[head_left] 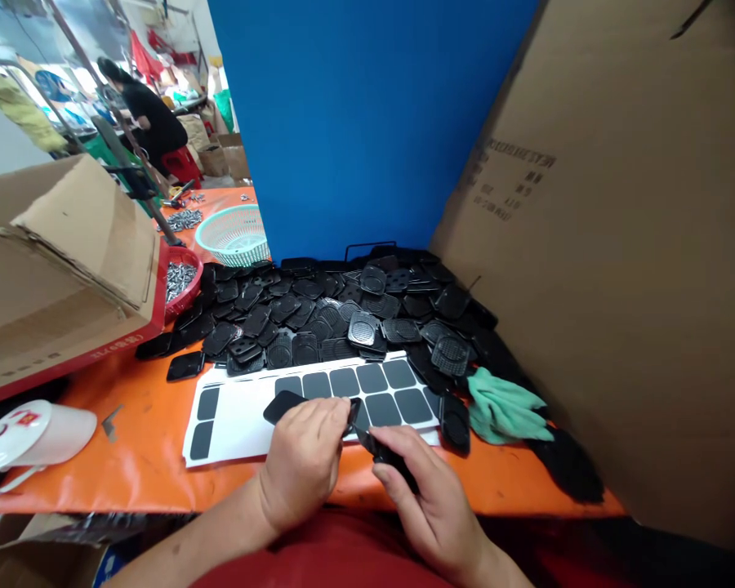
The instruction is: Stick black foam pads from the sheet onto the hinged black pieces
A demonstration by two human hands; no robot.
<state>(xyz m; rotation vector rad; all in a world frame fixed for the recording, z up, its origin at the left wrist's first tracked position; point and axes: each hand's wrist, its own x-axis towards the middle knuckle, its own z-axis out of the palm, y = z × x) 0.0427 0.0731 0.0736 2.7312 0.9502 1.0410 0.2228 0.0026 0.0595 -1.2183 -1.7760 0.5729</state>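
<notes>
My left hand (303, 457) is closed around a flat black plastic piece (280, 405), which sticks out on both sides of the fist. A dark tool with a narrow pointed tip, apparently a knife (398, 467), is gripped in my right hand (432, 486). Its tip meets or nearly meets the end of the piece; the exact contact is hidden. Beneath both hands lies a white sheet of dark square stickers (245, 420), with several squares gone from its left half. Just behind it spreads a heap of black plastic pieces (318, 314).
A green cloth (505, 408) lies at the right beside a tall cardboard sheet (618, 269). Behind the heap stands a blue panel (367, 122). At left are a cardboard box (67, 261), a white visor (42, 433), a red metal-parts bowl (184, 286) and a mint basket (233, 233). A person (150, 114) sits beyond.
</notes>
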